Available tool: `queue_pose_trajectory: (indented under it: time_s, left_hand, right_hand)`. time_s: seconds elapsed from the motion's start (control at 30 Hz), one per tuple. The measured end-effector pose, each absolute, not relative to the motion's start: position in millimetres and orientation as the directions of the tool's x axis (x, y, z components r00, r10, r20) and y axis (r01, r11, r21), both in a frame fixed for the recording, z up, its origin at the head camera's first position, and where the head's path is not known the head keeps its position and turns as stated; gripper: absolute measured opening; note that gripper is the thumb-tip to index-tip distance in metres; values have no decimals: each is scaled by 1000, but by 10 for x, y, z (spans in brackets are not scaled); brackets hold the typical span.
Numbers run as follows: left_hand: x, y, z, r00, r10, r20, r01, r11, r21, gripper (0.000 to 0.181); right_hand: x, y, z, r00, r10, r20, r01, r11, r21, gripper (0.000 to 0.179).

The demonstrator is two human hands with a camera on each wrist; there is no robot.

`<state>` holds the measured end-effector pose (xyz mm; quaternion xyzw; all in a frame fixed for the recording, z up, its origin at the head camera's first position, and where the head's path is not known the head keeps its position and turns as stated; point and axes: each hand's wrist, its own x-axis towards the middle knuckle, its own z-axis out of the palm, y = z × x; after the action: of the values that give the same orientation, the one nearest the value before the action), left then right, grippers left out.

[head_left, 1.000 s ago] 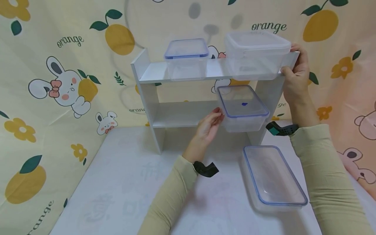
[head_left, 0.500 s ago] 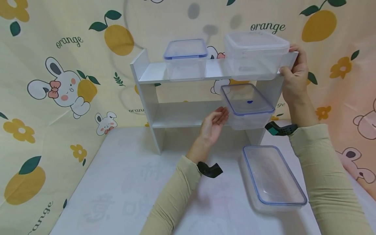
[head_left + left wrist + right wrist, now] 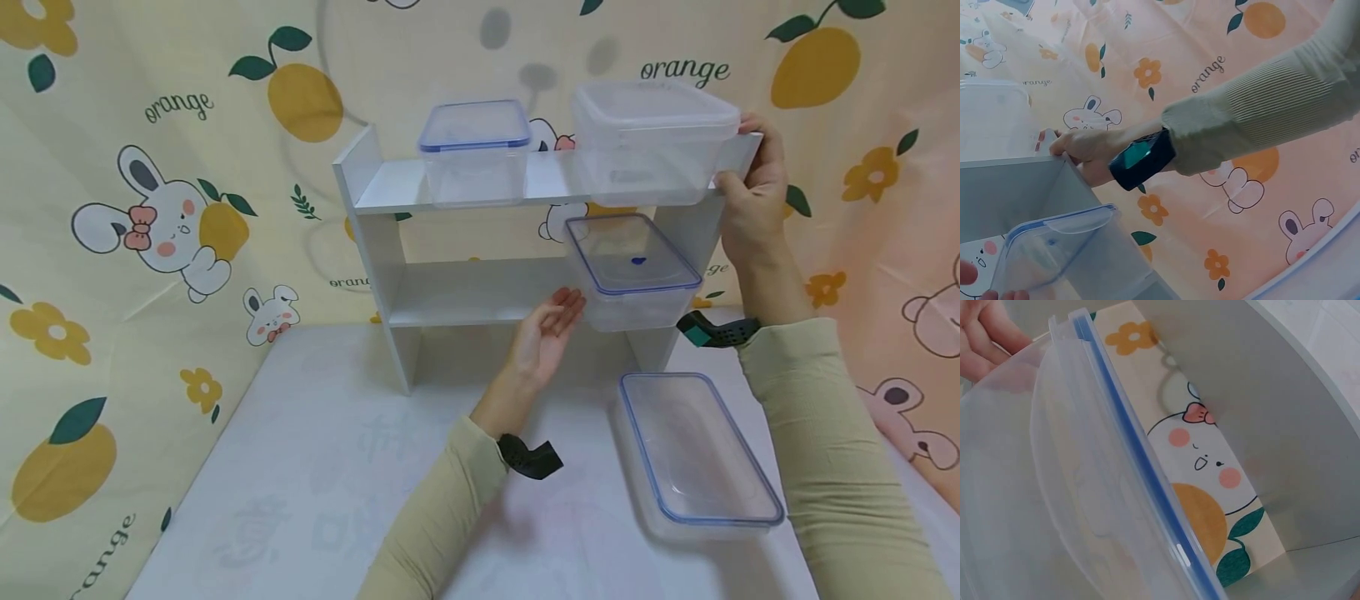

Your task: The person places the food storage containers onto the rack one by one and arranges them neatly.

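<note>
A clear food container (image 3: pixel 637 310) with a blue-edged lid sits at the right end of the middle level of a white shelf (image 3: pixel 465 292), its front jutting past the shelf's edge. Just left of it is my left hand (image 3: pixel 538 342), palm turned up and fingers loosely extended, holding nothing. In the right wrist view, the left hand's fingers (image 3: pixel 988 340) show beside the container's wall (image 3: pixel 1004 487). My right hand (image 3: pixel 756 196) grips the top of the shelf's right side panel, thumb in front and fingers behind. The left wrist view shows this right hand (image 3: pixel 1088 150) on the panel's corner too.
On the top level stand a smaller blue-lidded container (image 3: pixel 476 171) at left and a large clear-lidded container (image 3: pixel 652 158) beside the right hand. Another blue-rimmed container (image 3: pixel 697 450) lies on the white table (image 3: pixel 315 500) in front. A patterned cloth (image 3: pixel 187 333) hangs behind.
The blue-lidded container on the middle level has shifted right and slightly back. My left hand has come off its left side and dropped a little. The right hand keeps its grip.
</note>
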<state>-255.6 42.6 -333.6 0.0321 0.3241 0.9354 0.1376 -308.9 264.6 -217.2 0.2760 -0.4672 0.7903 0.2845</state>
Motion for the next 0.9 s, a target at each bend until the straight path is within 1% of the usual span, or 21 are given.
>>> queue_pose_trajectory:
  time_s: [0.17,0.23,0.4,0.57,0.9]
  left_hand:
    - [-2458,406,-3384,-949,311,-53,-275,-732,623,45]
    - [-2417,408,-3406,-944,323,-64,-289,-719,632,46]
    - [-2315,422,-3483,-927,362,-94,-333,-683,650,45]
    - [-2216,442,-3552,-913,397,-99,-348,-629,695,46]
    - [-2038,520,-3717,-894,423,-148,-386,-560,733,45]
  right_hand:
    - [-3091,2652,-2173,-677,192,710,-715,-401,-573,43]
    - [-3090,2655,-2176,-668,195,718,-728,-372,-576,43]
    - [-3089,2660,-2178,-679,202,706,-720,-371,-586,44]
    - [-3088,2663,-2173,-699,201,686,-698,-405,-591,45]
    - [-3092,2642,-2166,-701,197,685,-690,-427,-584,44]
